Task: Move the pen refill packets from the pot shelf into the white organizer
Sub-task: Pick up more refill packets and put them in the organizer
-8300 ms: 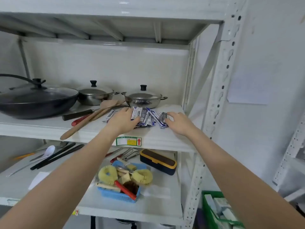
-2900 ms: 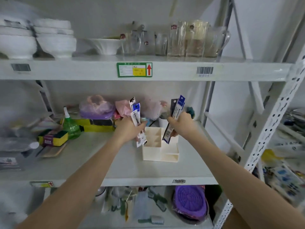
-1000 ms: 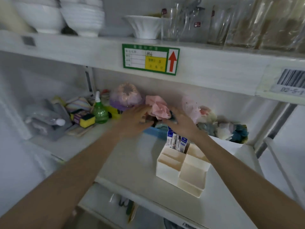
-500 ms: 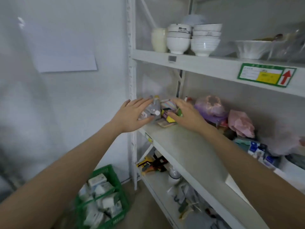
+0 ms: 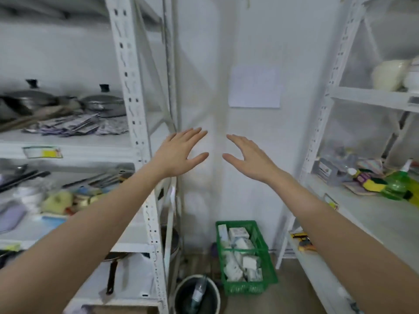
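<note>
A pile of blue-and-white pen refill packets [image 5: 74, 126] lies on the pot shelf [image 5: 68, 143] at the left, in front of two lidded steel pots [image 5: 102, 105]. My left hand [image 5: 181, 150] and my right hand [image 5: 247, 155] hover side by side in front of the white wall between the two racks, both empty with fingers spread. The left hand is to the right of the pot shelf's upright post. The white organizer is out of view.
A green crate [image 5: 244, 257] of small boxes and a dark bucket [image 5: 197, 295] stand on the floor between the racks. The right rack [image 5: 362, 214] holds a green bottle [image 5: 396, 184], sponges and bowls. Utensils and brushes fill the left rack's lower shelf [image 5: 68, 193].
The view has swung left from the right rack to the gap between the racks. Both hands left the right shelf empty; the pot shelf with the packets is in view again.
</note>
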